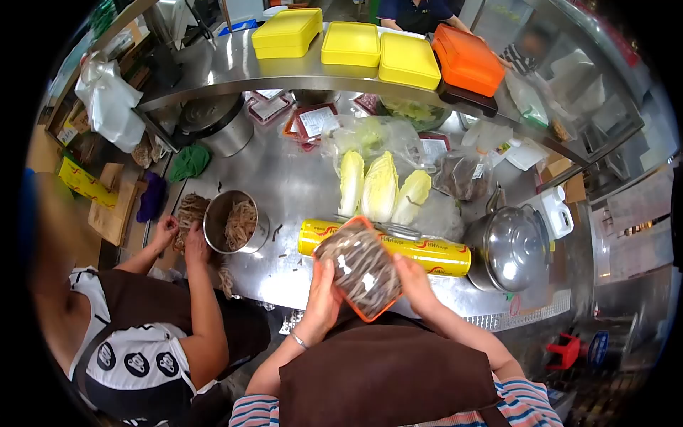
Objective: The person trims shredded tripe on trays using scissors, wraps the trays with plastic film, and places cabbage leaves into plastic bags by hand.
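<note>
Wrap shines over the orange tray of brown strips. The left hand and right hand grip its two sides and hold it up, tilted, near the yellow roll. It looks light. The tray seems a bit stiff, but the thin wrap may be slippery and could rip. The hard sides look best to hold, with no big squeeze.
</note>
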`<state>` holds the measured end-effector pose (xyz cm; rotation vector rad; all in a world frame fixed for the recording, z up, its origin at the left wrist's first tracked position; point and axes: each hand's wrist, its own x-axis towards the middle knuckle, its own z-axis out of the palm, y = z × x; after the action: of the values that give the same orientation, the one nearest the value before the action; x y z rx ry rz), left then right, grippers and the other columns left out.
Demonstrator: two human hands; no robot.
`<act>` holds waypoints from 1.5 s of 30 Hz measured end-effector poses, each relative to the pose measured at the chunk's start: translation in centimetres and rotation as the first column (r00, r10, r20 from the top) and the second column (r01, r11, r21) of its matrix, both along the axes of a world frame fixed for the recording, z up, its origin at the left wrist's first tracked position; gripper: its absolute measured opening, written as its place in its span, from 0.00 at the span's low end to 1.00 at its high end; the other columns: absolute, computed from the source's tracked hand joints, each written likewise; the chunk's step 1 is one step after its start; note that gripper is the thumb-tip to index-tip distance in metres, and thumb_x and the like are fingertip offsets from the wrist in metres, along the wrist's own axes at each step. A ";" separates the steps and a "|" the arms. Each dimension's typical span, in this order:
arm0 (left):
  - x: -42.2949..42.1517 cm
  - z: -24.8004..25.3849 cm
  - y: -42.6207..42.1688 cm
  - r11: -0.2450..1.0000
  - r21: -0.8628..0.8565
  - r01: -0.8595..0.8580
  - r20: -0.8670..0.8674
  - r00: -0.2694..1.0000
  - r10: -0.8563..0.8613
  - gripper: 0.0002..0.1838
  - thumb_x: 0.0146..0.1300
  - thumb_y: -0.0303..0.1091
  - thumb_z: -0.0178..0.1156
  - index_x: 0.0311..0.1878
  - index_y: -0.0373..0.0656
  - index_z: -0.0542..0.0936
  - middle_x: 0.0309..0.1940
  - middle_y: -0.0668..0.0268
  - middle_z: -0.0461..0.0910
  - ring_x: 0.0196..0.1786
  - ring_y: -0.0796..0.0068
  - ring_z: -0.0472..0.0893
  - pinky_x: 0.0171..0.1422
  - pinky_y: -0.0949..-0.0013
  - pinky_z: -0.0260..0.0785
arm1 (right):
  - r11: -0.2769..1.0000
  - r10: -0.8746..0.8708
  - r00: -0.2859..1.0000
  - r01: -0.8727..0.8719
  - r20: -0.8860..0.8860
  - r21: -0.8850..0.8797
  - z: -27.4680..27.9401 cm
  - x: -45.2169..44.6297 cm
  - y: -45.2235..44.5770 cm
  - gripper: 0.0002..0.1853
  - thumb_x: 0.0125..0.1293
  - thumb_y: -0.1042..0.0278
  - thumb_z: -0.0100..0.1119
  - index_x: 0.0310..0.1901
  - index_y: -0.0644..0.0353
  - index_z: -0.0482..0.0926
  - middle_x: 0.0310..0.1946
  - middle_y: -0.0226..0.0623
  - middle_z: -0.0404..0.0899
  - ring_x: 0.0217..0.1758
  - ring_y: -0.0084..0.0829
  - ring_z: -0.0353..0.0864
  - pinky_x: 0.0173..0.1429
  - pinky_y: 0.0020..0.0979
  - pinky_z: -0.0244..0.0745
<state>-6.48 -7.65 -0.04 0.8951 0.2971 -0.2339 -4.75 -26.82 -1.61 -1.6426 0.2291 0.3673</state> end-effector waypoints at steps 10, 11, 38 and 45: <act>3.1 0.0 6.1 0.957 -0.212 -0.199 -0.165 0.972 0.166 0.36 0.64 0.66 0.40 0.62 0.45 0.66 0.58 0.61 0.72 0.58 0.65 0.74 0.62 0.60 0.68 | 0.787 0.412 0.838 -0.131 0.356 -0.603 4.1 3.3 -1.0 0.33 0.55 0.55 0.64 0.58 0.64 0.67 0.54 0.48 0.70 0.59 0.43 0.69 0.64 0.39 0.61; 4.5 0.0 6.6 0.936 -0.222 -0.271 -0.186 0.955 0.233 0.35 0.66 0.64 0.40 0.64 0.45 0.64 0.60 0.62 0.70 0.60 0.64 0.72 0.63 0.60 0.66 | 0.584 0.524 0.768 -0.008 0.369 -0.812 4.2 4.2 -1.5 0.40 0.47 0.54 0.70 0.60 0.62 0.65 0.57 0.49 0.68 0.61 0.46 0.67 0.65 0.40 0.61; 18.1 -6.0 2.9 0.284 0.953 0.107 0.032 0.896 -0.444 0.31 0.57 0.35 0.60 0.61 0.32 0.64 0.53 0.48 0.72 0.57 0.54 0.72 0.60 0.58 0.65 | 0.156 0.297 0.850 -0.493 -0.435 -0.856 -0.5 11.7 -7.1 0.10 0.59 0.64 0.57 0.38 0.60 0.78 0.39 0.42 0.80 0.45 0.46 0.78 0.50 0.42 0.71; 20.8 -8.2 0.8 -0.038 0.999 0.031 -0.045 0.875 -0.482 0.28 0.52 0.34 0.61 0.55 0.33 0.68 0.47 0.49 0.75 0.53 0.50 0.73 0.56 0.57 0.67 | 0.602 0.070 0.956 0.187 0.284 -0.776 -1.0 11.8 -7.5 0.09 0.55 0.67 0.60 0.36 0.60 0.77 0.34 0.42 0.79 0.37 0.47 0.79 0.42 0.40 0.74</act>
<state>14.28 -6.88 -8.20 2.5221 -0.1353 -0.1990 7.08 -34.32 -2.58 -2.5607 0.2430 -0.0752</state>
